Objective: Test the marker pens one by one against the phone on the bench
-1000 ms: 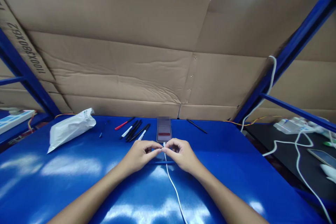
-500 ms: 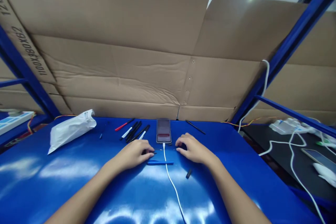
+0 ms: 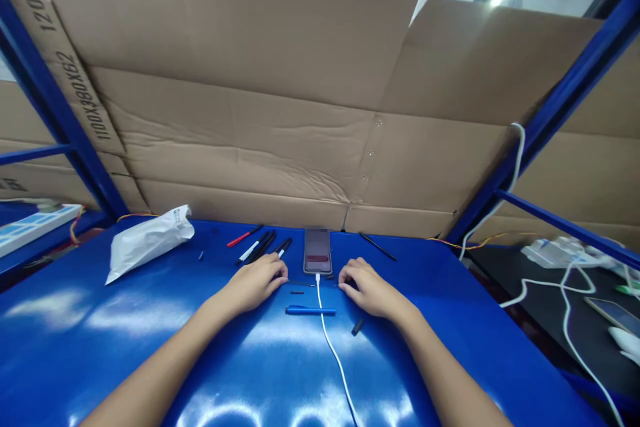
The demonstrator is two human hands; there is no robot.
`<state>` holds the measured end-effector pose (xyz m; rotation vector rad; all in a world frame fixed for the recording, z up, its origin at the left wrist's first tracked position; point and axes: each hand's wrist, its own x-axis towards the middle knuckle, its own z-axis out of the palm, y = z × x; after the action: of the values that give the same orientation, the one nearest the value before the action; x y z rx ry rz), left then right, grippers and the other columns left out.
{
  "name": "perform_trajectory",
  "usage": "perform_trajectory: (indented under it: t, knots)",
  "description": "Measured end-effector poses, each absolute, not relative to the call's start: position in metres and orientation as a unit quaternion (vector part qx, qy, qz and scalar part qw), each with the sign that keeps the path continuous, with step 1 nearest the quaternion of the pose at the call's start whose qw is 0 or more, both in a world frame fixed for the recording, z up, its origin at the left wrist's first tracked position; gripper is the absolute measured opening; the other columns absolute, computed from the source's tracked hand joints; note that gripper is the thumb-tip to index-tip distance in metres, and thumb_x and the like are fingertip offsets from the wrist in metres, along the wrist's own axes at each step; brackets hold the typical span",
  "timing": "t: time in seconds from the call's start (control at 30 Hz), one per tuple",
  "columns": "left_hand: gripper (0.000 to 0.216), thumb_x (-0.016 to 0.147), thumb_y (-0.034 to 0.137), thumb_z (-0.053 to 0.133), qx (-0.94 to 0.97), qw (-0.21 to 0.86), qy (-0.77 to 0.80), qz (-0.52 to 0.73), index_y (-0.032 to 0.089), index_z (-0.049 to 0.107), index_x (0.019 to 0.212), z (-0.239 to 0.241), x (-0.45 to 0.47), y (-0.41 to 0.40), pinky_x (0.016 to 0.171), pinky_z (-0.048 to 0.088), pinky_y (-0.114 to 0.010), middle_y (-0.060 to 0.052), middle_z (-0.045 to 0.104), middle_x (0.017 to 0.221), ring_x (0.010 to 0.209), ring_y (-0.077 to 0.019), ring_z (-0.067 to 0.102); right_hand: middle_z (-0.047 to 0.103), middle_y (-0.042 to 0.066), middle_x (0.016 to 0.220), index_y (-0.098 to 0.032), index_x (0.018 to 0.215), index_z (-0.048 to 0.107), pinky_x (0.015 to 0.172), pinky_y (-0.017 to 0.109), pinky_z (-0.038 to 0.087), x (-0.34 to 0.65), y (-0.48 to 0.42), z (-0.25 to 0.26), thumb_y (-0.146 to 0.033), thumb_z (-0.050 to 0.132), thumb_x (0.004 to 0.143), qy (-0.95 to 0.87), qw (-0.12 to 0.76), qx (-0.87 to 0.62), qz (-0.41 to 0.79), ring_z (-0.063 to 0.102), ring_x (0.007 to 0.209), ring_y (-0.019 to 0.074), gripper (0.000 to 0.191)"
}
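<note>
My left hand lies on the blue table, fingers stretched out and fingertips at the near ends of a group of black pens. My right hand rests to the right of the white cable, fingers curled with the tips pressed down by a thin dark rod; I cannot make out what they pinch. Between the hands lie a blue pen barrel and a small black piece. A black cap lies by my right wrist. The phone sits plugged into the cable.
A white plastic bag lies at the back left, with a red pen nearby and a lone black pen at the back right. Cardboard sheets wall the rear. Power strips, cables and another phone sit on the right-hand bench.
My hands, together over the cable one second ago, have separated. The blue barrel, small black piece and cap now lie on the table. My left hand has reached towards the pens.
</note>
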<state>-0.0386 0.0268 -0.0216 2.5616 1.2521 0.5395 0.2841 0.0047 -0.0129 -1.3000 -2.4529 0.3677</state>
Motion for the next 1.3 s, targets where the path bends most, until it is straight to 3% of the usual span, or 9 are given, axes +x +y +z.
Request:
perform_trajectory:
  t: [0.17,0.37,0.53,0.67,0.73,0.83,1.3]
  knots:
    - [0.028,0.105,0.030,0.041,0.892,0.070,0.411,0.176,0.019,0.066,0.096,-0.023,-0.036,0.025,0.088,0.049,-0.034,-0.009,0.066,0.103,0.094,-0.0242,0.062,0.067,0.005,0.095,-0.022,0.093,0.063,0.096,0.042,0.046,0.279,0.002,-0.010,-0.019,0.056,0.100,-0.862,0.207,-0.444,0.131,0.060,0.093,0.0226,0.011]
    - [0.026,0.107,0.033,0.041,0.876,0.120,0.419,0.209,0.022,0.063,0.101,-0.011,-0.026,0.017,0.080,0.049,-0.031,-0.005,0.070,0.095,0.088,-0.0231,0.066,0.069,0.002,0.087,-0.022,0.092,0.065,0.074,0.031,0.046,0.265,-0.009,0.001,-0.021,0.056,0.100,-0.830,0.261,-0.464,0.168,0.062,0.081,0.0198,0.012]
    - [0.028,0.107,0.029,0.043,0.879,0.142,0.374,0.261,0.021,0.069,0.107,-0.008,-0.019,0.013,0.088,0.052,-0.032,-0.007,0.076,0.104,0.097,-0.0230,0.070,0.073,0.004,0.093,-0.023,0.095,0.069,0.078,0.032,0.048,0.265,-0.011,0.006,-0.023,0.056,0.101,-0.832,0.303,-0.435,0.164,0.065,0.087,0.0208,0.014]
    - [0.031,0.106,0.026,0.046,0.877,0.117,0.344,0.315,0.021,0.072,0.121,-0.012,-0.026,0.019,0.096,0.053,-0.036,-0.008,0.077,0.114,0.106,-0.0239,0.070,0.075,0.007,0.101,-0.024,0.113,0.072,0.081,0.036,0.051,0.273,-0.005,0.006,-0.024,0.058,0.100,-0.815,0.332,-0.453,0.144,0.067,0.092,0.0236,0.019]
    - [0.033,0.106,0.025,0.046,0.873,0.107,0.331,0.341,0.022,0.072,0.125,-0.013,-0.028,0.021,0.098,0.054,-0.037,-0.009,0.077,0.116,0.108,-0.0240,0.070,0.077,0.008,0.102,-0.024,0.113,0.074,0.084,0.039,0.052,0.275,-0.002,0.006,-0.024,0.058,0.100,-0.813,0.344,-0.451,0.134,0.067,0.095,0.0249,0.020]
    - [0.032,0.106,0.023,0.047,0.867,0.104,0.323,0.365,0.022,0.075,0.122,-0.013,-0.028,0.021,0.098,0.054,-0.037,-0.008,0.078,0.113,0.107,-0.0232,0.070,0.078,0.007,0.100,-0.024,0.104,0.076,0.087,0.039,0.052,0.274,-0.002,0.007,-0.024,0.059,0.101,-0.816,0.354,-0.436,0.138,0.068,0.095,0.0246,0.018]
    - [0.027,0.105,0.023,0.054,0.860,0.113,0.317,0.383,0.023,0.076,0.120,-0.014,-0.025,0.020,0.094,0.057,-0.034,-0.006,0.079,0.111,0.103,-0.0213,0.072,0.078,0.006,0.103,-0.024,0.107,0.075,0.084,0.035,0.052,0.268,-0.006,0.006,-0.024,0.059,0.101,-0.815,0.365,-0.425,0.151,0.069,0.095,0.0224,0.017]
